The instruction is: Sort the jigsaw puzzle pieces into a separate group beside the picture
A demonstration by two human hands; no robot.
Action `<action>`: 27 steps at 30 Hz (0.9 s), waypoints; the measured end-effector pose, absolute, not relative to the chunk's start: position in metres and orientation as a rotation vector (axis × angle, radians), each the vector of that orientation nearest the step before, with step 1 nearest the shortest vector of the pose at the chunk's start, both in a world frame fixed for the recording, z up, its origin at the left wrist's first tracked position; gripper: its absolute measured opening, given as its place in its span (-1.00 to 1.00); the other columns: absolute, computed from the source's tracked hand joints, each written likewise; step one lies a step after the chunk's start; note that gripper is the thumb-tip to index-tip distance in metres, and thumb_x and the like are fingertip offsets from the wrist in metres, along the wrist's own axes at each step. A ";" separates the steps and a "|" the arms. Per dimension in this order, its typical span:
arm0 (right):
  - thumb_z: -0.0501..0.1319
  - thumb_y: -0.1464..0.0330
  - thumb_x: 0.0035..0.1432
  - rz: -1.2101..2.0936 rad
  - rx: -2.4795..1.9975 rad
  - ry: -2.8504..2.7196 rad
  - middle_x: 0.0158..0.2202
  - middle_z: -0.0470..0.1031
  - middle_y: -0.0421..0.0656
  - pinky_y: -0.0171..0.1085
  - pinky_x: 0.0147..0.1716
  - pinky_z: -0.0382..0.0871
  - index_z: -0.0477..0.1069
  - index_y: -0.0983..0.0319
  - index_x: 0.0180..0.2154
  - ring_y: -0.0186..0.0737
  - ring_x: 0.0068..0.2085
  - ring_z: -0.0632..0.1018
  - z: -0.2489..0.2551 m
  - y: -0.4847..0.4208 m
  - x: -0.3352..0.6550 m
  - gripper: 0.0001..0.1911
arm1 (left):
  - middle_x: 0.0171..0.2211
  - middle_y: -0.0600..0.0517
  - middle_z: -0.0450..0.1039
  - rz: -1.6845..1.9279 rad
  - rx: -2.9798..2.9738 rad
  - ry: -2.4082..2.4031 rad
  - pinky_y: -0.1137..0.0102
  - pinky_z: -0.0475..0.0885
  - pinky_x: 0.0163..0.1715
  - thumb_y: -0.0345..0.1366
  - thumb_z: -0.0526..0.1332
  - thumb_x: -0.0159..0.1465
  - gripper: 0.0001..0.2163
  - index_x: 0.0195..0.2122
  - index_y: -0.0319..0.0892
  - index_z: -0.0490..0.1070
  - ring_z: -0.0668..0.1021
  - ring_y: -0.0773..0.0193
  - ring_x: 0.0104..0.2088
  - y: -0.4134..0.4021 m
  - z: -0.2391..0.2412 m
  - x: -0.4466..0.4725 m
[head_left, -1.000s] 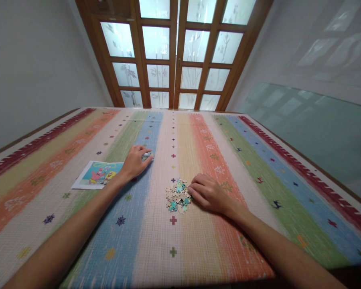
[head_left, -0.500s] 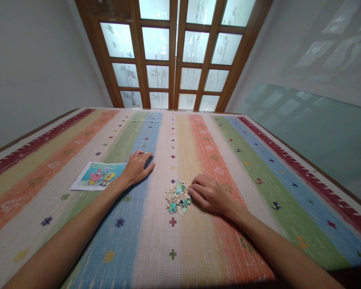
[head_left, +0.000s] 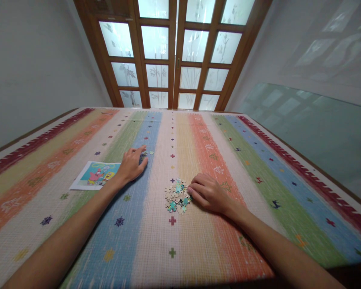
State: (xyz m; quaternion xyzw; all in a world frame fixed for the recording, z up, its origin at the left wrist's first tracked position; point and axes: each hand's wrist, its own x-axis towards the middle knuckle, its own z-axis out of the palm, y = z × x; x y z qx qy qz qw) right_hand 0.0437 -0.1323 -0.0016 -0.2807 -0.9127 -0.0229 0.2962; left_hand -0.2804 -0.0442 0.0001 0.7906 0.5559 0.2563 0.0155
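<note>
A small heap of jigsaw puzzle pieces (head_left: 178, 197), some teal and some showing plain beige backs, lies on the striped tablecloth. My right hand (head_left: 207, 193) rests at the heap's right side with curled fingers. Its fingertips touch the edge pieces, and whatever they may pinch is hidden. Farther left, my left hand (head_left: 132, 165) lies over the blue stripe, thumb and fingers apart. By its fingertips are a puzzle piece (head_left: 145, 153) and a pale green piece (head_left: 152, 152). Under the left wrist, partly covered, is a cartoon picture sheet (head_left: 93, 176).
The patterned tablecloth (head_left: 172, 237) covers a large table. Beyond its far edge stand wooden doors (head_left: 174, 60) with frosted panes. White walls rise on both sides, and a glass-like panel (head_left: 307, 120) leans along the right.
My left hand has shifted slightly left and away from me, uncovering the pale green piece and another beside its fingertips. My right hand has hardly moved at the heap.
</note>
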 end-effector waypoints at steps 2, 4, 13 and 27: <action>0.04 0.37 0.45 -0.053 -0.757 -2.435 -0.42 0.45 -0.10 -0.17 -0.33 0.21 0.45 0.23 -0.40 -0.21 -0.37 0.36 -0.002 -0.132 0.044 -0.64 | 0.06 -0.22 0.56 0.764 2.452 1.753 -0.03 0.30 0.09 -0.25 0.09 0.35 -0.55 0.24 -0.24 0.30 0.46 -0.14 0.08 -0.043 -0.002 -0.282; 0.05 0.37 0.44 -0.050 -0.768 -2.442 -0.42 0.45 -0.10 -0.16 -0.33 0.21 0.45 0.23 -0.40 -0.20 -0.37 0.36 -0.002 -0.132 0.044 -0.65 | 0.07 -0.22 0.55 0.767 2.460 1.752 -0.03 0.31 0.09 -0.28 0.08 0.33 -0.57 0.22 -0.24 0.33 0.46 -0.14 0.08 -0.043 -0.002 -0.283; 0.05 0.37 0.44 -0.057 -0.772 -2.450 -0.42 0.45 -0.10 -0.16 -0.31 0.20 0.44 0.22 -0.41 -0.20 -0.36 0.36 -0.001 -0.133 0.045 -0.65 | -0.19 -0.06 0.53 0.590 2.504 0.962 0.17 0.43 -0.05 -0.20 0.19 0.32 -0.82 -0.14 -0.11 0.51 0.53 0.11 -0.14 -0.090 0.019 -0.256; 0.06 0.38 0.44 -0.060 -0.773 -2.448 -0.44 0.43 -0.12 -0.17 -0.32 0.20 0.44 0.23 -0.43 -0.21 -0.37 0.35 -0.001 -0.133 0.045 -0.64 | -0.27 -0.04 0.50 0.478 2.434 0.759 0.21 0.43 -0.13 -0.29 0.16 0.34 -0.86 -0.26 -0.10 0.53 0.51 0.16 -0.22 -0.115 0.024 -0.237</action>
